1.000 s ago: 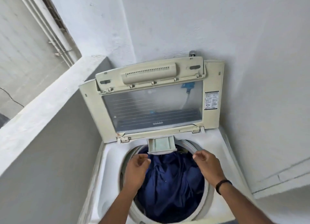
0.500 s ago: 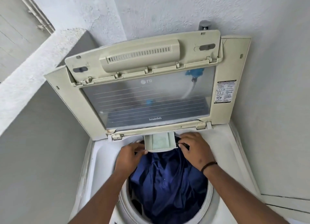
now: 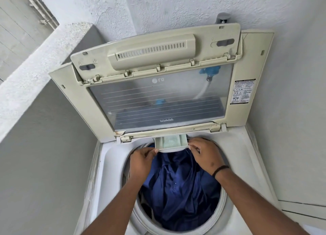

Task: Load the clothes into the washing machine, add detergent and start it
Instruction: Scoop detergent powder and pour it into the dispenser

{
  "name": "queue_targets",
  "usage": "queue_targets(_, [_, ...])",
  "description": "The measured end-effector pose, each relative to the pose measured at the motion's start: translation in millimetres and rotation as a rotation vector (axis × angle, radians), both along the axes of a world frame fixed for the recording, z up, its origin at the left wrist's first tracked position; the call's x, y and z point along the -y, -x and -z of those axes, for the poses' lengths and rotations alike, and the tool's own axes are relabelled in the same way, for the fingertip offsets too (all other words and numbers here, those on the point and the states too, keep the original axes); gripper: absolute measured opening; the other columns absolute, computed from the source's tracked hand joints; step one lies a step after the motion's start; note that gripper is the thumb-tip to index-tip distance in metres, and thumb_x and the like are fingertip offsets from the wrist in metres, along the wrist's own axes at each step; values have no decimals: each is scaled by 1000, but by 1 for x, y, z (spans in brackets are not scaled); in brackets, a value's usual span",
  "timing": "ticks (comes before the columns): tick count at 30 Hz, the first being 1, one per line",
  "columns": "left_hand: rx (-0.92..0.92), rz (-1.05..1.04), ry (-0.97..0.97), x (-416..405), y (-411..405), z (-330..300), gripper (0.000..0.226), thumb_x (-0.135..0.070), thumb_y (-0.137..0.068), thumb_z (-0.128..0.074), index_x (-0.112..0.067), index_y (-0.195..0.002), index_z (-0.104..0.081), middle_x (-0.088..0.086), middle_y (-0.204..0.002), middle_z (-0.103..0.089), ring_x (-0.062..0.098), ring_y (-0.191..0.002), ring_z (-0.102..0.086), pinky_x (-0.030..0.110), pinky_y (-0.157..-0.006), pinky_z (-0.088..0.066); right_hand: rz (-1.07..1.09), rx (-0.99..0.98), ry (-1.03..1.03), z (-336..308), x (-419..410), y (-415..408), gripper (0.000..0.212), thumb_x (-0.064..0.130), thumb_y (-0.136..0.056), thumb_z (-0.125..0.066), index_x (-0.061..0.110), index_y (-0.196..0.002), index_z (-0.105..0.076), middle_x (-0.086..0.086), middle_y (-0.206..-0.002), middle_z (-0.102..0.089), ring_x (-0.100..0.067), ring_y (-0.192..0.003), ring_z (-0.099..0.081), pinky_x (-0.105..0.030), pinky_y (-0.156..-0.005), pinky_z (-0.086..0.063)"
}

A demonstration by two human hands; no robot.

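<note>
Two hands meet at the small detergent drawer (image 3: 170,142) jutting from the far rim of the top-loading washing machine (image 3: 112,164). The left hand (image 3: 141,161) pinches its left front corner; the right hand (image 3: 202,154) pinches its right corner. Dark blue clothes (image 3: 178,190) fill the drum below. The lid (image 3: 158,86) stands raised against the far wall.

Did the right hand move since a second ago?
Yes. The right hand moved back across the tub to the detergent drawer under the lid hinge, now touching its right corner.
</note>
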State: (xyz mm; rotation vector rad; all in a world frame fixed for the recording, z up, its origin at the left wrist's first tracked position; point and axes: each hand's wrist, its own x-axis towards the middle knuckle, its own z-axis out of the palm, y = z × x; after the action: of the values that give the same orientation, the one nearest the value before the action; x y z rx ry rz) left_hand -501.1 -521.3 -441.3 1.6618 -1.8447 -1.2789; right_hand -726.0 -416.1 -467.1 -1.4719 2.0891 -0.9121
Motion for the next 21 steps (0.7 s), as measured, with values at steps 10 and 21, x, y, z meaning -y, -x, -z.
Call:
queue_targets(10, [-275, -423, -245, 9, 32, -8, 14, -24, -89, -78, -13, -80, -75, 16, -84, -76, 24, -75, -67, 44, -82, -61, 204, 19, 18, -15, 19, -16, 16, 18, -97, -57, 10, -85, -64, -1, -76, -64, -22, -67, -59, -43, -63, -53])
queue_targets(21, [-438, -379, -406, -25, 45, -5, 51, -6, -97, -64, -16, -145, -52, -25, -77, -68, 15, -77, -49, 34, -70, -44, 395, 84, -9, -15, 24, -27, 16, 28, -97, -62, 15, -88, -62, 1, -76, -68, -21, -67, -63, -41, -59, -54])
